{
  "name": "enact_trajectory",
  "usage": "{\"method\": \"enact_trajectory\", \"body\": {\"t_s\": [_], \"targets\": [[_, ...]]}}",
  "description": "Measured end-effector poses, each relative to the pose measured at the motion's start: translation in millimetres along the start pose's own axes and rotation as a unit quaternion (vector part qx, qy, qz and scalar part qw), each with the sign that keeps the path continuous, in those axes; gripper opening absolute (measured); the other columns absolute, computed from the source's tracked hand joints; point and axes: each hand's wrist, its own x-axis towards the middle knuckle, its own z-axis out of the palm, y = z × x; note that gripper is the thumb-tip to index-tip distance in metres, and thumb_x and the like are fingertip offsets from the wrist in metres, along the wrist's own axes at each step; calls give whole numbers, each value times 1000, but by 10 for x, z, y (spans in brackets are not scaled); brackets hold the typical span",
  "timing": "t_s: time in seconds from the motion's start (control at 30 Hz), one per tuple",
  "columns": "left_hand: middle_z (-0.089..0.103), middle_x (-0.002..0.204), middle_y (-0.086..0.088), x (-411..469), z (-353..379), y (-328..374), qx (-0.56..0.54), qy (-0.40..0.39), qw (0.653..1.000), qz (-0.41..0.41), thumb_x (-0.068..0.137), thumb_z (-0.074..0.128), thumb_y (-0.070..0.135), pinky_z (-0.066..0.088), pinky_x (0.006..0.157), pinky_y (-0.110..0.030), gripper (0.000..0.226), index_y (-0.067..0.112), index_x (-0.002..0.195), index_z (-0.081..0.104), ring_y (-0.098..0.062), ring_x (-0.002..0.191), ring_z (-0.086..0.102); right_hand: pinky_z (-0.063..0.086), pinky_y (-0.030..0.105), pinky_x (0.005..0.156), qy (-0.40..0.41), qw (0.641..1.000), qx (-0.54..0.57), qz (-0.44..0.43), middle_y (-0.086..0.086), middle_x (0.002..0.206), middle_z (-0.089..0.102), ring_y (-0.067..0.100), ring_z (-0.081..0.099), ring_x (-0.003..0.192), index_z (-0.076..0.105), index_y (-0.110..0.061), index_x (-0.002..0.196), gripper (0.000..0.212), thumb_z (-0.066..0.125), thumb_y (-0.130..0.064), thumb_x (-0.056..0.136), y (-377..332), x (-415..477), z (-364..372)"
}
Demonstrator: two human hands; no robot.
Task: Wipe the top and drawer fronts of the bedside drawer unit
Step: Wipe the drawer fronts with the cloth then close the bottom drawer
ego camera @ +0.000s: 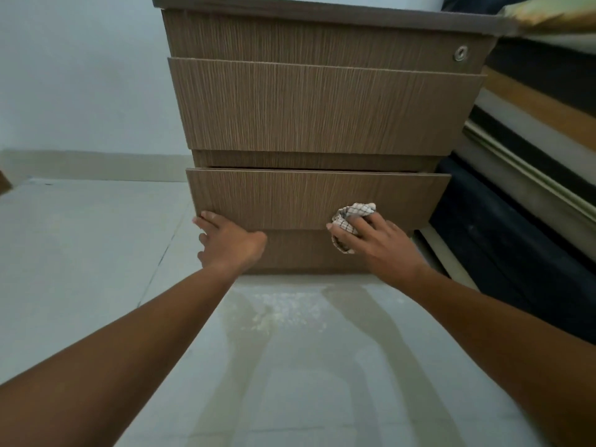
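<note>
The wood-grain bedside drawer unit point(322, 101) stands on the floor right in front of me, seen from low down. Its bottom drawer front point(290, 198) sticks out a little from the body. My left hand point(230, 243) holds the lower left corner of that drawer front, thumb on its face and fingers curled under the edge. My right hand point(377, 243) presses a bunched checked cloth point(350, 221) against the lower right part of the same drawer front. The unit's top is out of sight, only its dark front edge shows.
A round metal lock point(461, 53) sits at the right of the top drawer. A bed with stacked mattress layers point(532, 130) stands tight against the unit's right side. Pale floor tiles point(96, 253) spread left and toward me, with a dusty white patch point(283, 309) just before the unit.
</note>
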Motion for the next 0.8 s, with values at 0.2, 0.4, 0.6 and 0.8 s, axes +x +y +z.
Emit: {"method": "enact_trajectory", "body": {"t_s": [0.2, 0.4, 0.6, 0.8], "targets": [[-22, 161, -15, -111, 326, 202, -8, -19, 1000, -8, 83, 61, 41, 12, 120, -52, 112, 5, 152, -20, -36, 151, -3, 57, 41, 81, 77, 953, 192, 219, 8, 137, 49, 27, 48, 121, 50, -19, 142, 76, 78, -1, 74, -94, -143, 155], [-16, 163, -14, 51, 393, 179, 18, -1, 1000, 13, 83, 61, 41, 14, 119, -56, 109, 8, 154, -15, -41, 149, 1, 48, 37, 106, 118, 876, 311, 349, 1, 144, 45, 23, 49, 128, 50, -22, 144, 75, 74, 5, 79, -95, -184, 422], [15, 160, -23, -81, 552, 13, 146, 103, 971, 161, 79, 66, 34, 15, 118, -53, 92, 7, 154, 19, -39, 148, 15, 43, 36, 112, 194, 780, 404, 436, 0, 140, 55, 18, 51, 131, 51, -19, 144, 69, 73, 4, 83, -127, -114, 461], [44, 149, -9, -192, 717, 102, 258, 51, 890, 373, 86, 61, 18, 31, 114, -42, 69, 10, 149, 34, -27, 140, 36, 52, 37, 101, 192, 781, 455, 383, 0, 130, 59, 13, 58, 118, 54, -21, 136, 62, 77, -4, 81, -306, -95, 376]]}}
